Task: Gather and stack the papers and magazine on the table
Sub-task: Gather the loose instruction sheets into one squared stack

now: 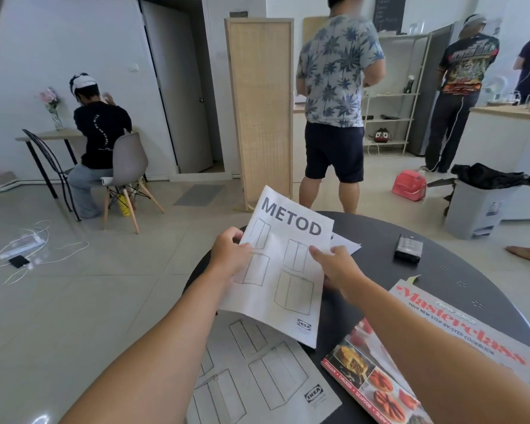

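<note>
I hold a white METOD instruction booklet (291, 270) lifted above the round black table (441, 258). My left hand (228, 250) grips its left edge and my right hand (338, 267) grips its right edge. Another white sheet (348, 244) lies on the table behind the booklet, partly hidden. A second instruction booklet with cabinet drawings (257, 381) rests flat at the table's near left edge. The Masterclass cookbook magazine (459, 335) lies to the right, partly covered by my right forearm.
A small black device (408, 250) sits on the far right of the table. A person in a patterned shirt (337, 96) stands just beyond the table. A grey bin (478, 206), a red bag (409, 185) and floor cables (25, 249) surround it.
</note>
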`<state>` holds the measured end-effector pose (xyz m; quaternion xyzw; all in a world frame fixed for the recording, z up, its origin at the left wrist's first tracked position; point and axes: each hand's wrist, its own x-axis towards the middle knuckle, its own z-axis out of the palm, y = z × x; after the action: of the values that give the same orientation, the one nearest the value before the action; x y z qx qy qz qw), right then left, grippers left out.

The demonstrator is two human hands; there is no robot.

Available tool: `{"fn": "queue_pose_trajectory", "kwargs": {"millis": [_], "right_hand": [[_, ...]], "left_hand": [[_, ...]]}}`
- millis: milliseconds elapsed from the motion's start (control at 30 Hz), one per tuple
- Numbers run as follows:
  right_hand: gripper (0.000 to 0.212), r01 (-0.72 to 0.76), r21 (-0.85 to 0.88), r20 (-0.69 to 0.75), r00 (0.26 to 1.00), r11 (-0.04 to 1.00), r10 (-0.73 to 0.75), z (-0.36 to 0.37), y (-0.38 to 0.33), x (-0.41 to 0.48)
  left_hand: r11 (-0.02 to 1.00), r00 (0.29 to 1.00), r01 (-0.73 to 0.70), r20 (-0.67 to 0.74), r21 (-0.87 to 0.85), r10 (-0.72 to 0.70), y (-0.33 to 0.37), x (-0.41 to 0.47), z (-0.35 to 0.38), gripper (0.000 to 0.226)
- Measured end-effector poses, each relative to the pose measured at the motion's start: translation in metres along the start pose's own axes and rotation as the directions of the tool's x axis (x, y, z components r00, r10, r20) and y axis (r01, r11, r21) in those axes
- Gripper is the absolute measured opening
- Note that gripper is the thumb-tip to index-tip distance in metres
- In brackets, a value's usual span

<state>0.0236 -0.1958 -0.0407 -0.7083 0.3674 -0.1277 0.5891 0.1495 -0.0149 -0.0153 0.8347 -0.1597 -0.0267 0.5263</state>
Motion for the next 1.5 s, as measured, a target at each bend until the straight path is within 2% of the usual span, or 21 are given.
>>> {"fn": "queue_pose_trajectory", "kwargs": {"millis": [100,167,267,400,500,600,733,800,933,1000,1067,1167,1300,1500], "right_hand": [[0.047,-0.028,0.147,-0.029,0.999,0.989,0.033,-0.016,-0.007,-0.011],[0.022,-0.019,0.114,-0.063,0.998,0.993,0.026,-0.031,-0.009,-0.020],[0.032,0.015,-0.027,-0.117,0.993,1.000,-0.018,-0.055,-0.003,-0.033],[0.024,0.008,-0.215,-0.145,0.989,0.977,-0.040,-0.088,0.012,-0.056],[0.023,-0.001,-0.356,-0.125,0.991,0.935,-0.047,-0.112,0.028,-0.070],[0.029,-0.027,-0.459,-0.113,0.993,0.888,-0.028,-0.133,0.045,-0.080],[0.021,-0.052,-0.579,-0.100,0.995,0.813,-0.008,-0.154,0.057,-0.089],[0.019,-0.051,-0.635,-0.103,0.994,0.771,-0.019,-0.160,0.060,-0.092],[0.027,-0.065,-0.739,-0.108,0.994,0.670,-0.023,-0.166,0.062,-0.094],[0.028,-0.087,-0.766,-0.132,0.991,0.637,-0.023,-0.168,0.062,-0.095],[0.032,-0.102,-0.772,-0.169,0.985,0.628,-0.048,-0.167,0.063,-0.095],[0.033,-0.083,-0.771,-0.210,0.969,0.632,-0.129,-0.158,0.057,-0.094],[0.040,0.038,-0.786,-0.119,0.970,0.617,-0.211,-0.131,0.041,-0.092],[0.036,0.180,-0.768,0.009,0.963,0.614,-0.271,-0.069,0.019,-0.088]], "left_hand": [[0.992,0.997,0.065,0.059,-0.111,-0.059,0.010,-0.029,0.010,0.009],[0.979,0.989,0.125,0.098,-0.159,-0.111,0.012,-0.044,0.021,0.014],[0.961,0.972,0.206,0.149,-0.186,-0.179,0.014,-0.068,0.036,0.017],[0.969,0.926,0.237,0.318,-0.065,-0.205,0.024,-0.102,0.051,0.012],[0.972,0.896,0.234,0.384,0.024,-0.225,0.033,-0.122,0.063,0.018],[0.964,0.842,0.245,0.470,0.100,-0.263,0.041,-0.138,0.073,0.013],[0.959,0.775,0.231,0.564,0.167,-0.285,0.048,-0.158,0.088,0.004],[0.956,0.765,0.222,0.574,0.190,-0.292,0.051,-0.166,0.092,0.011],[0.948,0.791,0.133,0.546,0.289,-0.277,0.051,-0.174,0.097,0.008],[0.933,0.812,0.069,0.523,0.354,-0.259,0.051,-0.174,0.094,0.014],[0.914,0.843,0.033,0.480,0.404,-0.242,0.047,-0.168,0.086,0.022],[0.883,0.915,0.008,0.354,0.469,-0.196,0.036,-0.154,0.062,0.020],[0.854,0.973,0.039,0.176,0.518,-0.151,0.012,-0.133,0.024,0.019],[0.872,0.990,0.105,0.029,0.478,-0.135,-0.011,-0.100,-0.023,0.017]]}}
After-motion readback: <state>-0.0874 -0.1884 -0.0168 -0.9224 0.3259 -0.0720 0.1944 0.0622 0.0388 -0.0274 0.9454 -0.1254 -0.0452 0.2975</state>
